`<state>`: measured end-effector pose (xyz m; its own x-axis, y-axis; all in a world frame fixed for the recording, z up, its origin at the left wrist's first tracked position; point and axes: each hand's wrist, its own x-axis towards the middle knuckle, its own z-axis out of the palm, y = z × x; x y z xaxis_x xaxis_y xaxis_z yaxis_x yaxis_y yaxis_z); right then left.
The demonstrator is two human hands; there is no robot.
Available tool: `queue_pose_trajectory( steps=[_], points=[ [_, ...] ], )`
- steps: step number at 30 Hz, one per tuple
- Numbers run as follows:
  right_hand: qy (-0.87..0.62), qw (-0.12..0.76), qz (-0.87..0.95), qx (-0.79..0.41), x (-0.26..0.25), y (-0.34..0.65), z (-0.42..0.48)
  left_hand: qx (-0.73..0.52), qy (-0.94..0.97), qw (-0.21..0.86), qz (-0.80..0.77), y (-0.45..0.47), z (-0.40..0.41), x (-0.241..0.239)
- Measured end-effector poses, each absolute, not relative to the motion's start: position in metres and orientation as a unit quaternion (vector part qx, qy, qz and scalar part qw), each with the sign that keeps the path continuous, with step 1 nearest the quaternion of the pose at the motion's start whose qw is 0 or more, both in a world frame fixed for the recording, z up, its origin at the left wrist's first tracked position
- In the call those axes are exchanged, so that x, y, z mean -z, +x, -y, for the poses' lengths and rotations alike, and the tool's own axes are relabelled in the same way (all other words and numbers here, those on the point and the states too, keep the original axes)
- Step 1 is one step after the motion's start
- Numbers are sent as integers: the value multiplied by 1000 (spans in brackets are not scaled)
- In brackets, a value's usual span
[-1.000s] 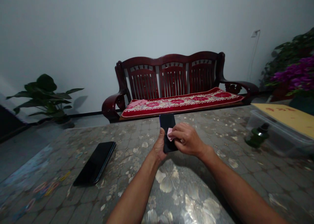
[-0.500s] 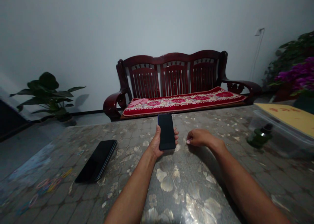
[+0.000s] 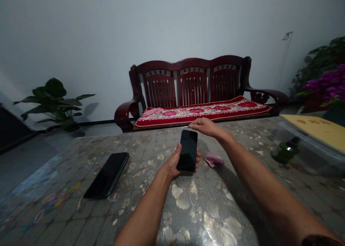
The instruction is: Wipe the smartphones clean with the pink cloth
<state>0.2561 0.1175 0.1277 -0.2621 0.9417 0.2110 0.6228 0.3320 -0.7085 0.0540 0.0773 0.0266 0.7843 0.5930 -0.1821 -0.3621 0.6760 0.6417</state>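
My left hand is wrapped round a black smartphone, thumb along its left edge and fingertips showing at its right. The dark screen faces me. Just beyond the phone's top edge is my right hand, palm down with its fingers stretched out to the left; whether it touches the phone I cannot tell. A crumpled pink cloth lies on the table to the right of the phone. Farther left, a second, larger black device with a glossy screen rests flat on the table.
Coloured rubber bands lie on the patterned table cover at the left. To the right stand a green bottle and a clear plastic box with a yellow sheet on top. A wooden bench is beyond the table.
My right hand has let go of the pink cloth, which now lies on the table, and has moved up and left to the phone's top. The phone has shifted slightly right and nearer.
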Motion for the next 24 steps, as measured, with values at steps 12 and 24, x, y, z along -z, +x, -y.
queue_pose_trajectory(
  steps=[12,24],
  points=[
    [-450,255,723,-459,-129,254,-128,-248,313,897,-187,54,-79,-18],
    [-475,281,671,-495,-111,248,-127,-235,279,913,-184,56,-76,-19]
  ],
)
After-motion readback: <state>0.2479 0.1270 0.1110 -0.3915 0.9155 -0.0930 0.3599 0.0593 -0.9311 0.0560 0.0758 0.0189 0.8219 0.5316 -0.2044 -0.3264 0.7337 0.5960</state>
